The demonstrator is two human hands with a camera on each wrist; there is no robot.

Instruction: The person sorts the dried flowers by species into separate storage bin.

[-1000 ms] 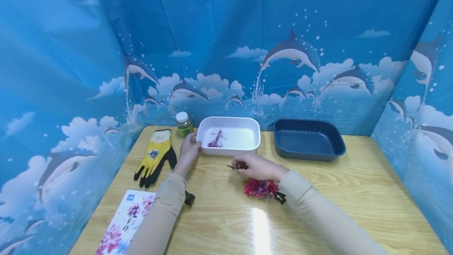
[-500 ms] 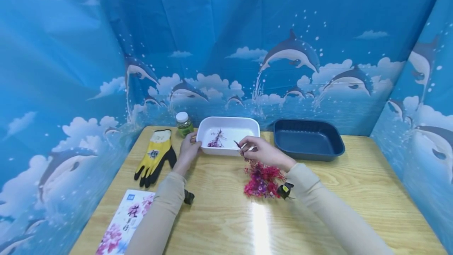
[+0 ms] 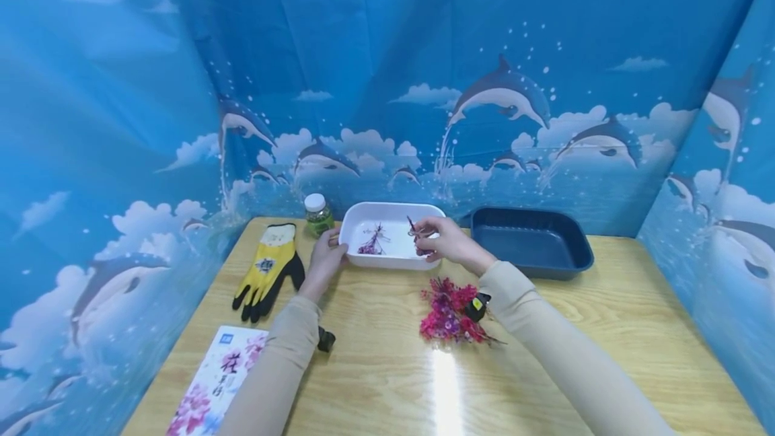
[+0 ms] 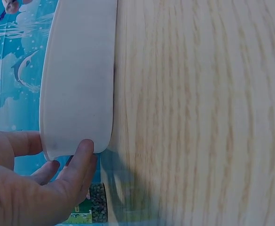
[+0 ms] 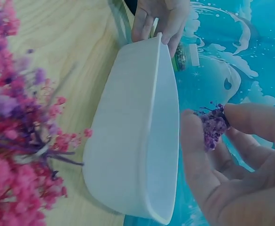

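Observation:
A white basin (image 3: 393, 262) stands at the back of the table, with a small dark-stemmed purple sprig (image 3: 372, 247) lying in its left part. My left hand (image 3: 325, 262) grips the basin's left end; in the left wrist view the thumb and fingers of that hand (image 4: 48, 181) are round its corner. Over the basin's right end my right hand (image 3: 451, 244) pinches another small purple sprig (image 5: 214, 126) between thumb and fingers. Pink and purple dried flowers (image 3: 449, 315) lie on the table below the right hand, large at the left of the right wrist view.
A dark blue basin (image 3: 533, 244) is right of the white one. A green-labelled jar (image 3: 319, 217) with a white lid is behind the left hand. A yellow and black glove (image 3: 269, 271) and a flower-printed packet (image 3: 218, 379) lie along the left side.
My right hand has moved up and forward from the table to the white basin's right end, carrying the sprig. The left hand has kept its grip on the basin.

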